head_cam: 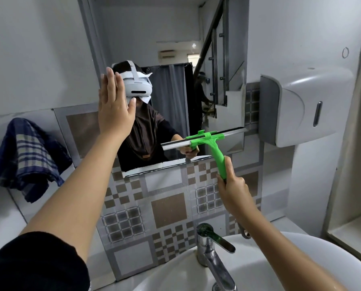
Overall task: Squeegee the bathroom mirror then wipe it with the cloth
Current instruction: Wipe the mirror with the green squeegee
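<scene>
The bathroom mirror (171,49) hangs on the wall ahead, reflecting a person with a headset. My left hand (114,106) lies flat and open against the mirror's left side, fingers up. My right hand (232,185) grips the handle of a green squeegee (214,147). Its blade is pressed across the lower right part of the glass, tilted up to the right. A blue plaid cloth (28,158) hangs bunched on the ledge at the left, away from both hands.
A white paper-towel dispenser (301,108) juts from the wall just right of the mirror. Below are patterned tiles (167,206), a chrome tap (213,253) and a white basin (301,265). A recessed shelf (351,227) sits at far right.
</scene>
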`<state>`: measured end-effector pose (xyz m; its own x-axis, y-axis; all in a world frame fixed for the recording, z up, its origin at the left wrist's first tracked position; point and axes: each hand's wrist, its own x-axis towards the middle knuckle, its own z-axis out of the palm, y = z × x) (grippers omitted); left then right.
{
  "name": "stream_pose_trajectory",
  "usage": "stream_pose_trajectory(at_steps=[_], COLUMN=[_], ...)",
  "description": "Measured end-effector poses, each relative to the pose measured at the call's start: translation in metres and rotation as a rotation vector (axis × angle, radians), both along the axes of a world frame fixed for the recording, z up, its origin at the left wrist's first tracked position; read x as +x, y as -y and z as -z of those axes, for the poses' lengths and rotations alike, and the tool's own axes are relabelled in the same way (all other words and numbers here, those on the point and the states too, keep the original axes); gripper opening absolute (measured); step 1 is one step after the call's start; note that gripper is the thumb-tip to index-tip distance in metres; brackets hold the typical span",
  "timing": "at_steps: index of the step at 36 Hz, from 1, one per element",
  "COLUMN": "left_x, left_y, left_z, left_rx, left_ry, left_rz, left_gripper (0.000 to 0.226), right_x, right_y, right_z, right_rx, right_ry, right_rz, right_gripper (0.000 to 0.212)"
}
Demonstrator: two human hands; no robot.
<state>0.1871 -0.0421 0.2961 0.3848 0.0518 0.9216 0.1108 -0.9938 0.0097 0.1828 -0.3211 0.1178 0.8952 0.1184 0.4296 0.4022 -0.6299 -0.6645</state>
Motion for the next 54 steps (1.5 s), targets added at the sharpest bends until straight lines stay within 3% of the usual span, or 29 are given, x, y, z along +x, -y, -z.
stream_pose_trajectory(at_steps=[12, 20, 30, 34, 42, 54], left_x=[-0.002, -0.004, -0.013, -0.014, -0.017, -0.013], left_y=[0.004, -0.003, -0.005, -0.008, -0.01, -0.013], left_z=[-0.001, -0.001, 0.011, 0.022, 0.038, 0.048], left_rx=[-0.044, -0.011, 0.042, 0.058, 0.053, 0.067], left_ry=[-0.031, -0.054, -0.094, -0.114, -0.131, -0.115], left_rz=[0.043, 0.081, 0.109, 0.112, 0.109, 0.06], left_gripper=[0.066, 0.072, 0.07, 0.069, 0.07, 0.067], right_x=[-0.016, -0.031, -0.055, -0.062, -0.073, -0.071], right_y=[-0.041, -0.071, -0.106, -0.119, -0.132, -0.125], right_z=[0.0, -0.002, 0.023, 0.037, 0.054, 0.073], right_rx=[0.48, 0.6, 0.562, 0.47, 0.207, 0.137], right_ry=[-0.102, -0.15, -0.107, -0.098, -0.023, -0.037], right_rz=[-0.057, -0.047, -0.107, -0.13, -0.084, -0.077], right_gripper=[0.045, 0.032, 0.047, 0.059, 0.063, 0.073])
